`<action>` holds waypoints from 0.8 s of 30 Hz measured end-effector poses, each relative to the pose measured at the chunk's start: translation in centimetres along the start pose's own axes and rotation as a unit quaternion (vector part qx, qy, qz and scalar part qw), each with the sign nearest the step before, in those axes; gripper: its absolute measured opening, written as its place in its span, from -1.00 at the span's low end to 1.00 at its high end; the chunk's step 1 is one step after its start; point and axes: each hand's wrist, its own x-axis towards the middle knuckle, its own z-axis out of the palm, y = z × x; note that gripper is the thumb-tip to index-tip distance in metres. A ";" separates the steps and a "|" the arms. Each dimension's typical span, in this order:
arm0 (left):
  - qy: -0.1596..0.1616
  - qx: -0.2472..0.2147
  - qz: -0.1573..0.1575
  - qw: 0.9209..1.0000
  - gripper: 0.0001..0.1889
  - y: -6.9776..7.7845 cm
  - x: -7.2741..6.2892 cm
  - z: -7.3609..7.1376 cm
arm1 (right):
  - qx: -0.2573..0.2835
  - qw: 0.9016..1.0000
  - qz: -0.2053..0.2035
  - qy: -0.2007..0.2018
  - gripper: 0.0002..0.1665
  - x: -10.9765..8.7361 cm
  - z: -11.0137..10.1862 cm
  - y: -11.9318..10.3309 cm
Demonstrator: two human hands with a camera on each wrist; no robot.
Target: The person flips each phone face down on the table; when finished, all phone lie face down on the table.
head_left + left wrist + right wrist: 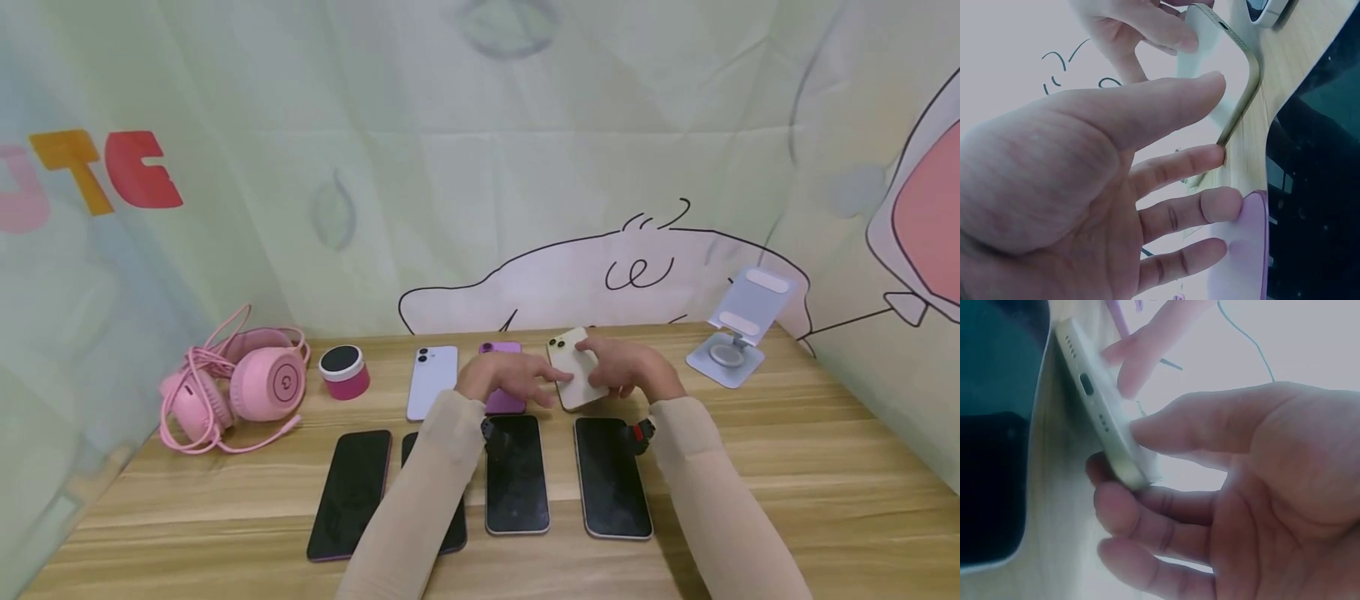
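While right hand (630, 368) pinches cream phone (576, 362) left of stand (746, 304), left hand (517, 375), fingers straight, touching it, job looks part done — pale phone (432, 382), purple phone (505, 406) flat farther left, four dark phones (517, 479) screen-up nearer than stand — cream one, tilted, seemingly unsettled

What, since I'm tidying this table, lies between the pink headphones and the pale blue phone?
In the head view, a pink cylinder with a white rim and black top stands between the pink headphones and pale blue phone.
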 end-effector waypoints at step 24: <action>0.000 0.010 -0.024 1.000 -0.43 0.5 0.1 0.4 | -0.021 0.998 0.057 0.001 -0.18 0.9 0.6 0.7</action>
